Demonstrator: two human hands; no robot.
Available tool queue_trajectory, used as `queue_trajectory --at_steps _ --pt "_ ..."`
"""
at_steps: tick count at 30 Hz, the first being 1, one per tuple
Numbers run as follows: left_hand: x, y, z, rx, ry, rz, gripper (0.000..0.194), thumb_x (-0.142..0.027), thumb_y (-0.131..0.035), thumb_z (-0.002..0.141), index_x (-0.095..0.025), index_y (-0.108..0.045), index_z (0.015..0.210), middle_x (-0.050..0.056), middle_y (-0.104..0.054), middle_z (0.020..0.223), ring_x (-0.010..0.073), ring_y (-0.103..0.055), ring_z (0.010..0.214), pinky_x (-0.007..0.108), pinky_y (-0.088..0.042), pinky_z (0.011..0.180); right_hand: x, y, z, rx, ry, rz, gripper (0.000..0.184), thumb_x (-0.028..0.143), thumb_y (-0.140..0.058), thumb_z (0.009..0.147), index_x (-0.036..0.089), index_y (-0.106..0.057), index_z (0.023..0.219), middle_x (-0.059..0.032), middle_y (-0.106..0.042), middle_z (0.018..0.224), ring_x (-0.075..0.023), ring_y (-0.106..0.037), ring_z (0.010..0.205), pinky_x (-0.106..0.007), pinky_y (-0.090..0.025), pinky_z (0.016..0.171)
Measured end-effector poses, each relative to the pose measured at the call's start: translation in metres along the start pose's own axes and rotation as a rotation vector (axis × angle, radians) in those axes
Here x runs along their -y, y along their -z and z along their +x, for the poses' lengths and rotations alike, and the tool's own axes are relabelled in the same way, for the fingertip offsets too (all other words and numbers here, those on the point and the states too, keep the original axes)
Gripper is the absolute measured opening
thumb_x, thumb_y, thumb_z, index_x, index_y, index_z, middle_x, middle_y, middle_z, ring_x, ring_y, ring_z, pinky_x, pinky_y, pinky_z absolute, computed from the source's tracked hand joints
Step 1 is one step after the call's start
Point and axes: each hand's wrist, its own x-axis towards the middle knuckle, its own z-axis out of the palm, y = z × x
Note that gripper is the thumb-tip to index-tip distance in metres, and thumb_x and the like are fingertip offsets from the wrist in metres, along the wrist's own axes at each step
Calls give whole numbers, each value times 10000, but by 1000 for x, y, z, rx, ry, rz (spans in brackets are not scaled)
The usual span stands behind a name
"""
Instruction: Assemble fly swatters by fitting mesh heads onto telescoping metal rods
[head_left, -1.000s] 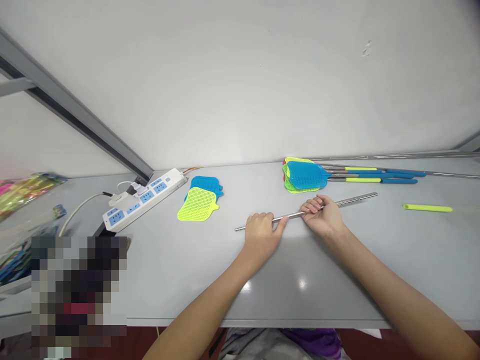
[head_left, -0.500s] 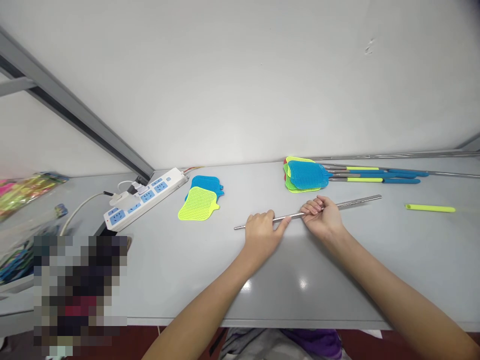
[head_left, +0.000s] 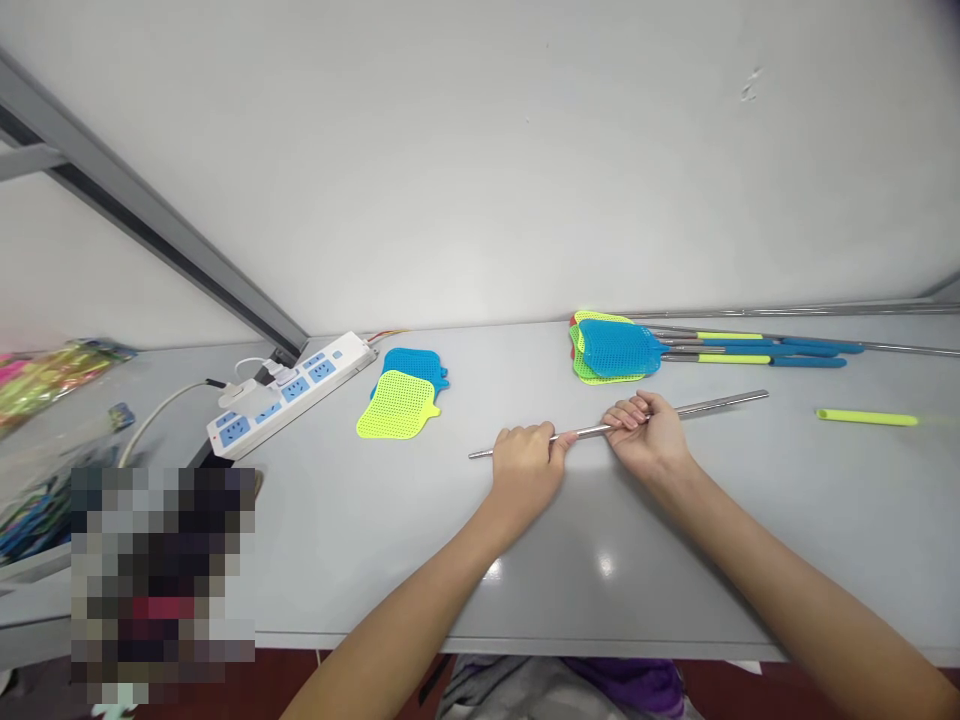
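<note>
While both hands are grasping a slim metal rod (head_left: 720,403), it is lying lengthwise across the grey worktop (head_left: 637,610), midway between the front and back edges, its right end angling toward the back. The left hand (head_left: 525,470) is closing around the rod's left portion, while the right hand's fingers (head_left: 626,414) are clenching near its middle, leaving the longer free length pointing right.
</note>
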Motion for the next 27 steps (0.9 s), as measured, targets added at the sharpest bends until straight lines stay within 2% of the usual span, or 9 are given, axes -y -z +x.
queue_trajectory --at_steps 7,27 --pt "1 -3 -1 -42 -10 -7 372 -418 -306 850 -195 -520 643 14 -612 633 151 -530 621 280 -251 598 1 -1 0 -8 -7 27 269 129 -385 706 176 -171 550 77 -193 401 -47 -202 331 -173 -247 339" --pt "0 -1 0 -19 -14 -10 424 -451 -268 851 -187 -514 630 9 -596 617 148 -518 605 275 -246 584 3 -1 1 -5 -28 20 269 137 -389 710 176 -176 551 76 -198 400 -47 -208 330 -174 -244 340"
